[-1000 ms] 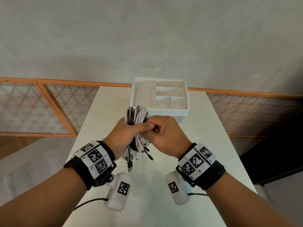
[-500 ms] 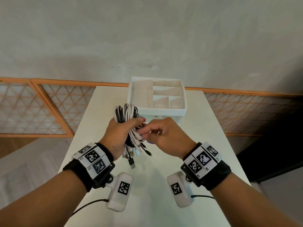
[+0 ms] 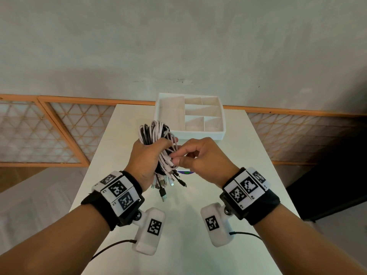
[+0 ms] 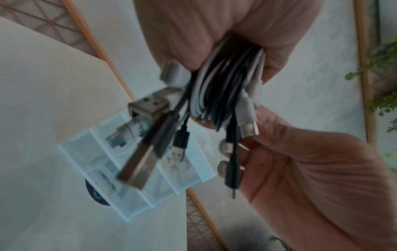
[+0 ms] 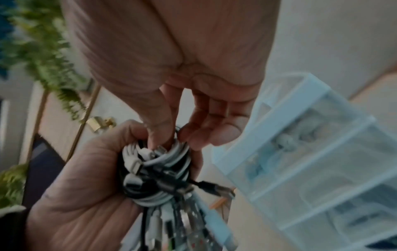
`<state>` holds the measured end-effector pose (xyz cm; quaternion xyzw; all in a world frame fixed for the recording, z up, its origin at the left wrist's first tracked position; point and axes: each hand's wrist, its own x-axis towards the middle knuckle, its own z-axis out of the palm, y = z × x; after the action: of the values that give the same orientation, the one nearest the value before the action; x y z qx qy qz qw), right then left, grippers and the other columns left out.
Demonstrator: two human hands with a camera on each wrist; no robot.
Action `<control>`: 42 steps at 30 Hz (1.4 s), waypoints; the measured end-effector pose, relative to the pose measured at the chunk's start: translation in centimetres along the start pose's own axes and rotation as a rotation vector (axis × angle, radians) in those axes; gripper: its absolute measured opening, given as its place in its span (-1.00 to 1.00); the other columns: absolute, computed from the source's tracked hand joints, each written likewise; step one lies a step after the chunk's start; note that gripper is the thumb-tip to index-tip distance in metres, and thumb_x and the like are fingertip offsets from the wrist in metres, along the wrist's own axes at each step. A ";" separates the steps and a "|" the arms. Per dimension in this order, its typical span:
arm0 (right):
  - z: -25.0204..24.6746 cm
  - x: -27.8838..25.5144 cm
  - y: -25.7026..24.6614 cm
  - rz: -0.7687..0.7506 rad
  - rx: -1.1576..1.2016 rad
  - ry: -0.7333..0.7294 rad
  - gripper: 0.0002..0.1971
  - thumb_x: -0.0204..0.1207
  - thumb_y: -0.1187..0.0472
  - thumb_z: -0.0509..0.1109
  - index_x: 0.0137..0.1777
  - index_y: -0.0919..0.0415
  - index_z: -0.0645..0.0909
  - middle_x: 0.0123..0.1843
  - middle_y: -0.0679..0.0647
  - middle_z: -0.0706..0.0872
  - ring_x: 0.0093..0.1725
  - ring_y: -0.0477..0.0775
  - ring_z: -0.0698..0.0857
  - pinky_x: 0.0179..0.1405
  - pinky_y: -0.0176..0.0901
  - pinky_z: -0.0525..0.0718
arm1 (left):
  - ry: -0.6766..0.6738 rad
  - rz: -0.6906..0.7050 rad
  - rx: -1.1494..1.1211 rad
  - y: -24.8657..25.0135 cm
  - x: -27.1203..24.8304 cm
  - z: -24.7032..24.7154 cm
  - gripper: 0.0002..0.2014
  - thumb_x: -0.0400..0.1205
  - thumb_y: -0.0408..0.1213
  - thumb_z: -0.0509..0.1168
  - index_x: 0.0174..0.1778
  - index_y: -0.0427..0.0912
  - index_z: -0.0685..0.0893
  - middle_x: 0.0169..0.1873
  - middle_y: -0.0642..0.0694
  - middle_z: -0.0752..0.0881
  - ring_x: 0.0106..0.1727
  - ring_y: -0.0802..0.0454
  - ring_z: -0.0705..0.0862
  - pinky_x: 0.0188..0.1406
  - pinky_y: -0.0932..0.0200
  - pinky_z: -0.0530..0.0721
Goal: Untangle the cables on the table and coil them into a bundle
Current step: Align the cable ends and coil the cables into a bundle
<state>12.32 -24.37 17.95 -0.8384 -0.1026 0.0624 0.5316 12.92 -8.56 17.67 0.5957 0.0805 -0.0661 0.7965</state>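
Above the worktop (image 3: 178, 225), our left hand (image 3: 146, 155) grips the cable bundle (image 3: 158, 135) while our right hand (image 3: 200, 157), fist now loosened, pinches a white cable end (image 3: 168, 160), suggesting tucking nears completion.

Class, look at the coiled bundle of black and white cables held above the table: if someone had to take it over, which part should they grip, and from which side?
Grip the coiled bundle of black and white cables round its middle, where the left hand wraps it: there the strands lie packed together. Come from the right side, where the right hand already pinches a white strand. Probably avoid the lower end, where loose plugs dangle.
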 end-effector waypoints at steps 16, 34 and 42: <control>4.4 0.9 0.5 -0.068 0.450 -0.068 -0.01 0.17 0.71 0.53 0.56 0.15 0.22 0.29 0.31 0.66 0.21 0.21 0.77 0.05 0.24 0.81 | -0.123 -0.004 0.127 0.0 -0.6 0.1 -0.91 0.59 -0.49 0.32 -0.11 -0.31 0.74 -0.34 -0.29 0.69 -0.30 -0.16 0.73 -0.33 0.03 0.70; 2.6 0.7 1.3 0.047 0.315 -0.046 -0.24 0.36 0.24 0.58 0.58 -0.02 0.40 0.19 0.11 0.79 0.17 0.15 0.79 0.28 0.25 0.73 | 0.155 -0.009 0.314 -0.9 0.0 -0.4 -0.60 0.23 -0.23 0.41 0.03 -0.09 0.69 -0.08 -0.15 0.83 -0.05 -0.17 0.83 -0.02 -0.25 0.82; 2.0 0.8 2.4 0.005 0.217 -0.063 -0.32 0.51 0.29 0.55 0.61 -0.03 0.43 0.30 0.01 0.76 0.33 -0.03 0.71 0.32 0.15 0.73 | 0.050 -0.080 0.354 -0.4 0.0 -0.8 -0.51 0.25 -0.30 0.41 0.15 -0.15 0.67 0.01 -0.23 0.82 0.02 -0.22 0.82 0.01 -0.33 0.80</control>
<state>12.92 -23.43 14.98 -0.7737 -0.1101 0.1009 0.6157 12.80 -7.96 17.05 0.7244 0.1111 -0.0960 0.6735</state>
